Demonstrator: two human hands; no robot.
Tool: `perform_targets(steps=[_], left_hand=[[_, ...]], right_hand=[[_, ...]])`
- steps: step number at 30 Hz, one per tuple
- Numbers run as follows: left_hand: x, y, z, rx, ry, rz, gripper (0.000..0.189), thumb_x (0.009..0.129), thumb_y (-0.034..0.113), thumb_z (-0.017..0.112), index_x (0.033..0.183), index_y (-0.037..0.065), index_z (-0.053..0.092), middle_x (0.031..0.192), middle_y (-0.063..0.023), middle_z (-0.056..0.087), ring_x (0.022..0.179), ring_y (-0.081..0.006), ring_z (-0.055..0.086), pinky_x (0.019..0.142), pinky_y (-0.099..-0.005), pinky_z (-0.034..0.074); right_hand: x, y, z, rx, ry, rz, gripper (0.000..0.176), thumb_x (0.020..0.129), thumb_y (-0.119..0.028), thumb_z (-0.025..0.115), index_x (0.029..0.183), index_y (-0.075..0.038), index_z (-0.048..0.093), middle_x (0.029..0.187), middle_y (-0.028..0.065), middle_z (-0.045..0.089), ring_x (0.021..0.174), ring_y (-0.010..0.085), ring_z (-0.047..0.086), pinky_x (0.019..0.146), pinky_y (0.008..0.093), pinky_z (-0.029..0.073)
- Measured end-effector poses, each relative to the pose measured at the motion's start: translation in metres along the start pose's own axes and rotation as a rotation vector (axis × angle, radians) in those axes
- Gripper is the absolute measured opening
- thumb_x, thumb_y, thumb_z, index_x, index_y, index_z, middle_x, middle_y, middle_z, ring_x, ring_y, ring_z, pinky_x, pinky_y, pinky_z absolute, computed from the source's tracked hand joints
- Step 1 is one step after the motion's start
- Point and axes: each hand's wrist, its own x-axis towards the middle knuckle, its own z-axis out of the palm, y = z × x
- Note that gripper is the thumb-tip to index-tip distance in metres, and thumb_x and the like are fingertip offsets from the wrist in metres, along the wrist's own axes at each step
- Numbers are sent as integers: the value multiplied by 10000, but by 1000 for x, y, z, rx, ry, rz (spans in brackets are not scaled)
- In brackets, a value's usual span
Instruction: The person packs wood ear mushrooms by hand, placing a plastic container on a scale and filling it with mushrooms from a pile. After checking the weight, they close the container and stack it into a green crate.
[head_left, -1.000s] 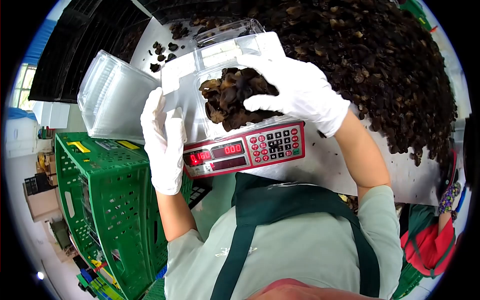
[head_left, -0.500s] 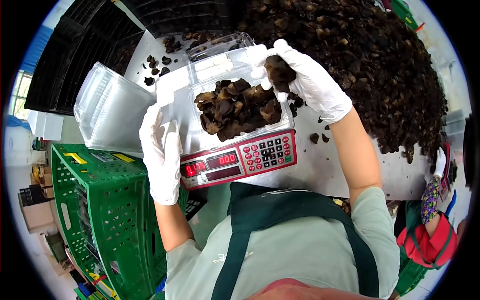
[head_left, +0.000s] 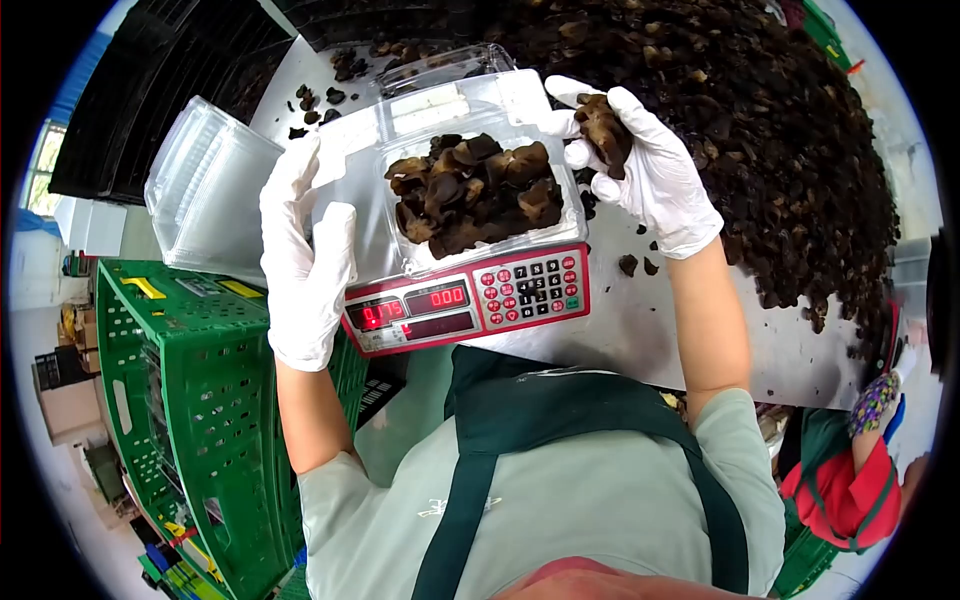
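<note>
My right hand (head_left: 655, 185), in a white glove, pinches a dark brown wood ear mushroom (head_left: 604, 135) just off the right side of a clear plastic box (head_left: 570, 222). In that box lies a heap of wood ear mushrooms (head_left: 475, 195), and the box rests on a scale (head_left: 465, 300) with a red-rimmed panel and lit red digits. My left hand (head_left: 305, 255), also gloved, is at the scale's left side beside the box's clear lid (head_left: 355, 225). Its thumb stands apart from the fingers, with nothing seen between them.
A large pile of wood ears (head_left: 760, 150) covers the table's right and back. Stacked clear boxes (head_left: 215, 195) stand at left, above a green crate (head_left: 225, 400). Black crates (head_left: 170, 90) are at the back left. Another person in red (head_left: 845, 480) is at the far right.
My right hand has moved slightly right, away from the box, and the wood ear in it is turned to show a lighter brown side. My left hand has shifted left and its thumb is spread wider.
</note>
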Motion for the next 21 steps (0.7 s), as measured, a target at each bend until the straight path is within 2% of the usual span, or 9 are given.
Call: perform_targets(steps=[8,11,12,13,15,16,17,19,21], left_hand=[[2,-2,7,20,-18,21,567,956,126,634,1486,22,459,1507,-143,472,1381,-264,466,1168,-409,347],[10,-7,-2,150,-37,84,544,968,150,646,1470,19,484,1472,-159,507,1331,-262,519,1134,-395,393],[16,-6,-3,129,-36,89,532,978,152,634,1472,25,484,1453,-159,525,1322,-261,527,1129,-394,398],[24,-7,-3,105,-35,95,521,988,153,623,1474,31,483,1434,-159,544,1314,-260,535,1125,-393,404],[39,-10,-5,40,-76,34,501,1005,146,600,1476,28,479,1411,-155,563,1314,-250,533,1122,-380,405],[51,-13,-6,46,-127,64,508,988,178,614,1465,52,490,1433,-169,558,1320,-297,540,1093,-402,442],[57,-11,-1,-34,-149,-48,571,1012,249,616,1512,35,441,1469,-161,535,1329,-245,532,1123,-361,404],[81,-4,-2,172,-166,-50,603,945,193,684,1473,21,450,1189,-163,662,1035,-220,652,906,-370,530],[103,-38,3,331,-185,55,603,936,180,695,1468,16,463,1228,-147,633,1032,-181,624,894,-346,521]], right_hand=[[-11,1,-13,-48,-28,-18,650,1107,-406,369,1534,79,301,1302,278,614,975,252,719,587,279,652],[-15,3,-23,-248,144,-24,619,1100,-442,393,1475,47,452,1174,158,710,840,144,695,501,208,549],[-19,2,-13,-359,164,-22,597,1098,-446,407,1449,26,504,1068,89,733,731,103,649,470,196,481],[-25,3,-16,-345,164,-33,502,1104,-390,421,1328,24,597,947,87,714,675,116,629,497,211,444],[-41,5,-29,-376,179,-13,503,1102,-394,428,1303,30,610,899,80,697,640,105,600,496,209,439],[-48,7,-33,-393,218,-13,497,1098,-393,441,1295,31,611,890,77,693,619,102,585,495,207,439],[-55,10,-36,-410,263,-17,492,1095,-392,454,1287,33,612,882,74,689,598,99,570,494,205,438],[-69,12,-40,-457,302,-20,448,1077,-387,506,1234,14,625,867,69,682,582,94,572,489,210,450],[-81,11,-43,-461,340,16,437,1055,-391,545,1220,5,625,924,89,700,674,117,635,514,214,484]])
